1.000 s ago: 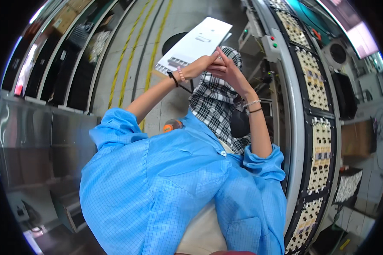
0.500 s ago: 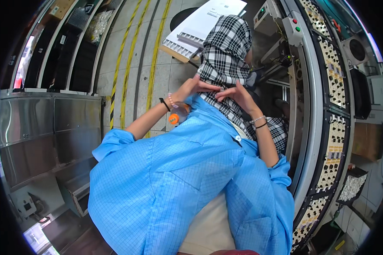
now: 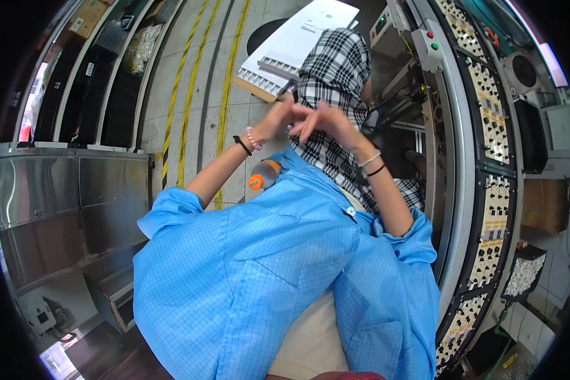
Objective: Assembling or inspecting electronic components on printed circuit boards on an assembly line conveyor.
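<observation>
Above my lap, my left hand (image 3: 277, 121) and my right hand (image 3: 329, 123) meet, their fingers overlapping. My right fingers are spread and cross over the left ones. The left fingers reach toward the right hand, partly hidden and blurred; both hands look open, with nothing seen in them. Black-and-white checked cloth (image 3: 335, 57) covers my legs beneath them. Close to my left wrist, a clear bottle (image 3: 269, 172) with an orange cap lies tilted against my blue smock (image 3: 259, 253).
Beyond my legs stands a white panel (image 3: 310, 31) with grey slotted strips (image 3: 278, 68) on it. A metal-framed line (image 3: 463, 190) with rows of sockets (image 3: 493, 228) runs along my right. Steel cabinets (image 3: 41, 183) and shelves are at left, beside yellow floor lines (image 3: 225, 107).
My hands have risen slightly and come closer together. The right one moved left, and its fingers now cross over the left hand. The bottle shows more fully beside the left wrist.
</observation>
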A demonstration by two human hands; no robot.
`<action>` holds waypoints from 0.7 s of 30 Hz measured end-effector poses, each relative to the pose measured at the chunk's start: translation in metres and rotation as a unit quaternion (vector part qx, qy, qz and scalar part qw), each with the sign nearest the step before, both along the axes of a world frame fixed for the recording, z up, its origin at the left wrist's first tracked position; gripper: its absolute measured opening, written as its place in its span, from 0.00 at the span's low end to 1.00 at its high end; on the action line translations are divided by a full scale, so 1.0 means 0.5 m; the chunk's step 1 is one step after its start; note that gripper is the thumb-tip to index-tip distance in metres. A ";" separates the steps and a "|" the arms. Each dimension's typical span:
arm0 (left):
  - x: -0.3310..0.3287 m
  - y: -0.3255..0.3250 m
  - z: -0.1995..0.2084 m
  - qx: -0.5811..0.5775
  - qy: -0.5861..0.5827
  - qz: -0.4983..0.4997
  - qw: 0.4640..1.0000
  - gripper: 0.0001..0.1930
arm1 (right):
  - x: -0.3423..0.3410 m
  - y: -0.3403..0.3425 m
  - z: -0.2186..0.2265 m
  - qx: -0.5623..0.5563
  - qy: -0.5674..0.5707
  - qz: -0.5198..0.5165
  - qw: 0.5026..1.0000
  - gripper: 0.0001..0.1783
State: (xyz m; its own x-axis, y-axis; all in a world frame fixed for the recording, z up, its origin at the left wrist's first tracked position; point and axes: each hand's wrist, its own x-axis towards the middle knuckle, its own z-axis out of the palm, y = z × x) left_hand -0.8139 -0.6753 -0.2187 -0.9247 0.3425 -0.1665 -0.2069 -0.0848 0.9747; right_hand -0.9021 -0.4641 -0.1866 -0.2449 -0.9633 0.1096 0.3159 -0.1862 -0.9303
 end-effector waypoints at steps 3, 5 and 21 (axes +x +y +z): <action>-0.005 0.024 -0.033 0.043 -0.006 0.056 0.997 0.44 | 0.027 0.015 -0.083 0.098 0.144 0.010 0.985 0.40; 0.016 0.002 -0.052 0.065 -0.008 0.045 0.997 0.44 | 0.024 0.040 -0.071 0.082 -0.032 -0.044 0.995 0.40; -0.073 0.017 -0.516 -0.019 0.020 0.219 0.975 0.24 | -0.037 0.178 -0.432 0.148 -0.333 -0.338 0.868 0.14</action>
